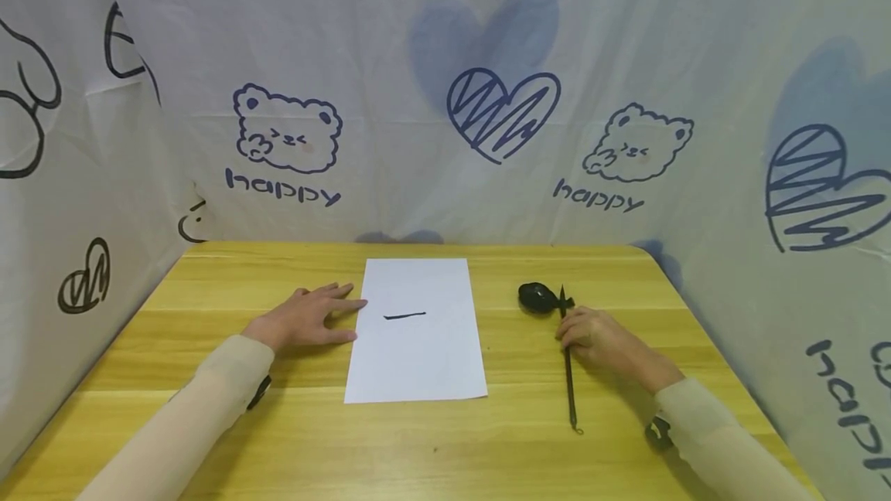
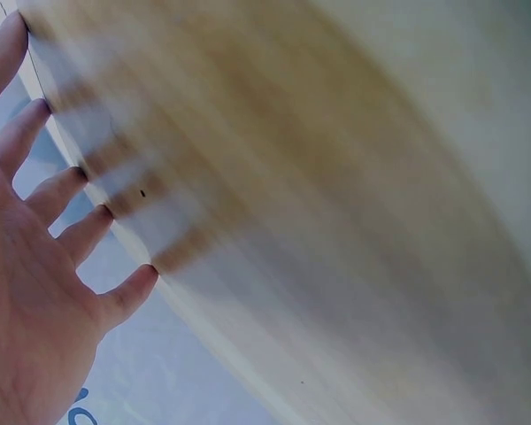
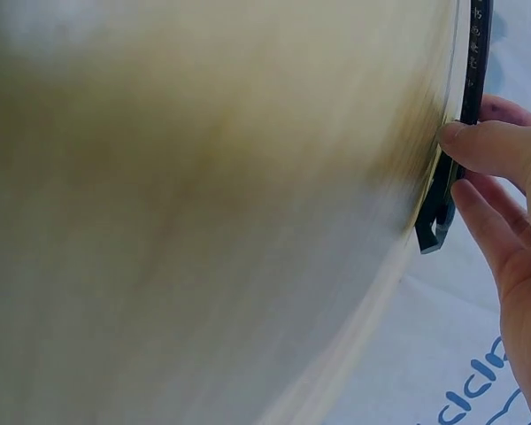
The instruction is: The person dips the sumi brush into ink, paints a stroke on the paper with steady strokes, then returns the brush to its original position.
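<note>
A white sheet of paper [image 1: 418,366] lies on the table with one short black brush stroke [image 1: 405,315] across its upper part. My left hand [image 1: 306,319] rests beside it, fingers spread, the fingertips at the sheet's left edge. To the right, my right hand [image 1: 605,339] pinches a dark writing brush [image 1: 569,385] between thumb and fingers, its tip pointing away from me. The brush's upper end lies by the small stub of a glossy black ink dish [image 1: 536,298]. In the right wrist view, pale lettering shows on the brush handle [image 3: 478,53].
The yellow wood-grain table [image 1: 292,439] ends at a white cloth backdrop [image 1: 390,99] printed with hearts and bears. More cloth hangs close along the left and right sides. A tiny dark speck [image 1: 435,450] marks the table near the front.
</note>
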Motion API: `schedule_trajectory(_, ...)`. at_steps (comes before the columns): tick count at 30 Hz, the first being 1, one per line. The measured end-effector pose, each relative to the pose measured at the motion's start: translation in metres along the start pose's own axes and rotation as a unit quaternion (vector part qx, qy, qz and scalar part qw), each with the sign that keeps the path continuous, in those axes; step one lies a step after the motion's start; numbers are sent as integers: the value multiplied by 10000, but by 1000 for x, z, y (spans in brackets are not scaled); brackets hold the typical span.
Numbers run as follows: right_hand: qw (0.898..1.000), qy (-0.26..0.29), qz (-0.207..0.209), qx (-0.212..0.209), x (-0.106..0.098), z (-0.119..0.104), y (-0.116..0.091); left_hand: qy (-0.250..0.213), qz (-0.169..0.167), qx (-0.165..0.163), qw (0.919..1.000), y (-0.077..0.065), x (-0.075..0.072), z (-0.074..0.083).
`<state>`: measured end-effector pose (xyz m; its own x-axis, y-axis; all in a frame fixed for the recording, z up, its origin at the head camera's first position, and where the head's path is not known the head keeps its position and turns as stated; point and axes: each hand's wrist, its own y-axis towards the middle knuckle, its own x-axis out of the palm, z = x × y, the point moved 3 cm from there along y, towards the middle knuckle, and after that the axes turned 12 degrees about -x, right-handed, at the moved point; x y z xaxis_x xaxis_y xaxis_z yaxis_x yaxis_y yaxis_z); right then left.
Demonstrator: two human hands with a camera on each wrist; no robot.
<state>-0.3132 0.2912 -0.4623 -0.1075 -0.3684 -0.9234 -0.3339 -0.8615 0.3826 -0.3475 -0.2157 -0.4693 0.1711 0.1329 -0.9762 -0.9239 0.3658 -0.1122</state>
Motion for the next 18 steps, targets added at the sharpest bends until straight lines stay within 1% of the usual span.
schedule_trajectory(5,9999,29,-56,95,0,-1,0,15,19,-5,10000,0,1,0)
schedule_trajectory(14,10000,30,73,18,1,-1,3,-25,-12,-17,10000,-1,1,-2)
schedule_trajectory(18,9999,79,51,53,1,-1,3,-1,2,-8,10000,0,1,-2)
